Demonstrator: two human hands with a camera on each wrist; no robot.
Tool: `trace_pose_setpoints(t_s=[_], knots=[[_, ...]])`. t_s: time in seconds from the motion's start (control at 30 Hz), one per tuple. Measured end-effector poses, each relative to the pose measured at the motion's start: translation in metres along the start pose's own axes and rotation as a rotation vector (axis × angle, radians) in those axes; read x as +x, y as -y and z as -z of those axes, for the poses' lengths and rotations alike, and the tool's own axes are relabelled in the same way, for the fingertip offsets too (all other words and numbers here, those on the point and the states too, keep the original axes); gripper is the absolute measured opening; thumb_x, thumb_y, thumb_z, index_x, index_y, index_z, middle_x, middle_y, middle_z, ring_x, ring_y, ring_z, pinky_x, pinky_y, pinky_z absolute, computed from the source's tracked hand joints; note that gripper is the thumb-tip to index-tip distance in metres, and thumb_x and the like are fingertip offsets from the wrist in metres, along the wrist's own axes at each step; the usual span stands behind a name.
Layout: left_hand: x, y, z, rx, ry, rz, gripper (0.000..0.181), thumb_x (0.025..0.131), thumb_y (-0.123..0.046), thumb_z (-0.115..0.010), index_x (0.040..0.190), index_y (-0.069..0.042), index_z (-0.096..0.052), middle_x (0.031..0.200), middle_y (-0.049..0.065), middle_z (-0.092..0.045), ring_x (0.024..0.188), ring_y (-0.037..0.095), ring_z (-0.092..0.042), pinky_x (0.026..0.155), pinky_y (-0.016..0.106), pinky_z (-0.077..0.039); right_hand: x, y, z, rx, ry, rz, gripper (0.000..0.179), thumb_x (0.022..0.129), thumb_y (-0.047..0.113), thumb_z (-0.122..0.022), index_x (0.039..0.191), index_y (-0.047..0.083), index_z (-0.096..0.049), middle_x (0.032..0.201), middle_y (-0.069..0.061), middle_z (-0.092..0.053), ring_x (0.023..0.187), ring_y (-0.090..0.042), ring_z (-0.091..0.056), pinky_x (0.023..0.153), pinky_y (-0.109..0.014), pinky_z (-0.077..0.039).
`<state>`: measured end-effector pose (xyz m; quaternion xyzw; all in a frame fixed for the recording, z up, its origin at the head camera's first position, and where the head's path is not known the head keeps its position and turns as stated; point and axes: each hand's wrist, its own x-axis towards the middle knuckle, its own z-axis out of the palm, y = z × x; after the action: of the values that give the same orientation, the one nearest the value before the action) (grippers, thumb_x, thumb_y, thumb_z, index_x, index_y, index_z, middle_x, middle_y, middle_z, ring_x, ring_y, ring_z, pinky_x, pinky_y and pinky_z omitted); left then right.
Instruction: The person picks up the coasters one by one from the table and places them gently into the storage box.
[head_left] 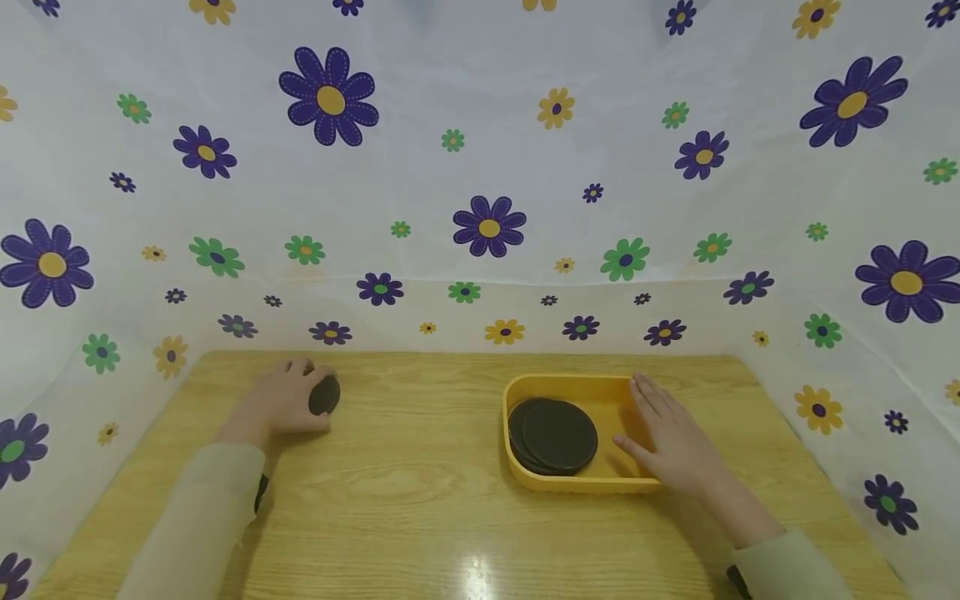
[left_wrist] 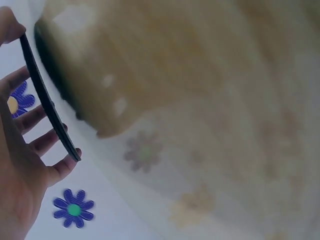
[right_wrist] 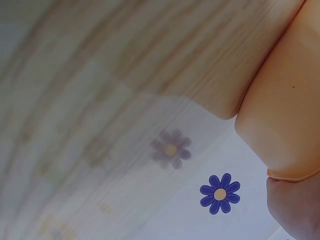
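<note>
My left hand (head_left: 288, 400) is at the far left of the table, gripping a black round coaster (head_left: 325, 395) by its edges. In the left wrist view, this thin coaster (left_wrist: 49, 102) shows edge-on, with the thumb at one end and fingertips along its rim. To the right stands a yellow rectangular tray (head_left: 577, 484), where several black coasters (head_left: 558, 436) lie overlapping in the left part. The right hand (head_left: 671, 437) rests on the tray's right side, fingers straight over the rim and thumb reaching inward. Its palm meets the rim in the right wrist view.
The wooden table (head_left: 390, 500) has its back edge against a white cloth (head_left: 420, 183) printed with flowers. This cloth also rises along the left and right sides. Between the left hand and the tray lies a stretch of bare wood.
</note>
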<state>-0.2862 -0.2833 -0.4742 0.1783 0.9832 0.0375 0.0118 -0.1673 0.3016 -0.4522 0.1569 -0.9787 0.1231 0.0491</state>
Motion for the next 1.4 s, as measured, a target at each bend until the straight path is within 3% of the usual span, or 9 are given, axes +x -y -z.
trace_pose_setpoints(t_s=[0.27,0.5,0.73,0.97,1.17,1.4], knots=[[0.018,-0.032,0.014,0.013,0.008,-0.08,0.084,0.073,-0.044,-0.072,0.15,-0.016,-0.056,0.145,0.023,-0.052,0.131,0.047,-0.048,0.106,0.071,-0.044,0.001,-0.001,0.0,0.004,0.011,-0.009,0.092,0.103,0.05,-0.062,0.163,-0.009,-0.027,0.174,-0.027,-0.021,0.16,-0.048,-0.024,0.126,-0.064,-0.026],[0.038,-0.068,0.029,0.047,-0.027,-0.211,0.082,0.074,-0.045,-0.069,0.151,-0.019,-0.056,0.143,0.022,-0.052,0.129,0.046,-0.05,0.103,0.071,-0.046,0.001,-0.003,-0.001,0.002,0.013,-0.009,0.092,0.103,0.051,-0.061,0.164,-0.009,-0.026,0.174,-0.027,-0.021,0.16,-0.048,-0.023,0.127,-0.063,-0.025],[0.053,-0.107,0.047,0.09,-0.058,-0.325,0.076,0.077,-0.048,-0.069,0.149,-0.025,-0.056,0.143,0.018,-0.052,0.128,0.041,-0.049,0.101,0.063,-0.047,0.001,-0.002,0.0,0.009,0.016,-0.006,0.091,0.104,0.049,-0.06,0.164,-0.009,-0.024,0.175,-0.027,-0.018,0.161,-0.048,-0.021,0.13,-0.059,-0.021],[0.067,-0.14,0.052,0.114,-0.081,-0.412,0.075,0.081,-0.048,-0.071,0.151,-0.028,-0.054,0.148,0.018,-0.052,0.131,0.04,-0.049,0.104,0.061,-0.047,0.0,-0.002,0.001,0.022,0.023,-0.009,0.091,0.104,0.047,-0.061,0.164,-0.01,-0.023,0.174,-0.028,-0.018,0.161,-0.049,-0.02,0.132,-0.057,-0.019],[0.071,-0.174,0.062,0.14,-0.04,-0.472,0.076,0.084,-0.05,-0.071,0.154,-0.028,-0.051,0.15,0.017,-0.05,0.135,0.04,-0.047,0.11,0.061,-0.045,0.001,-0.002,0.001,0.024,0.027,-0.008,0.091,0.104,0.049,-0.06,0.164,-0.01,-0.024,0.175,-0.027,-0.018,0.161,-0.048,-0.02,0.131,-0.057,-0.019],[0.078,-0.209,0.061,0.187,-0.058,-0.547,0.079,0.085,-0.054,-0.069,0.157,-0.032,-0.047,0.15,0.013,-0.05,0.133,0.035,-0.047,0.106,0.056,-0.047,0.0,-0.002,0.001,0.026,0.031,-0.015,0.091,0.104,0.049,-0.06,0.164,-0.01,-0.023,0.175,-0.027,-0.016,0.162,-0.048,-0.018,0.132,-0.056,-0.017]])
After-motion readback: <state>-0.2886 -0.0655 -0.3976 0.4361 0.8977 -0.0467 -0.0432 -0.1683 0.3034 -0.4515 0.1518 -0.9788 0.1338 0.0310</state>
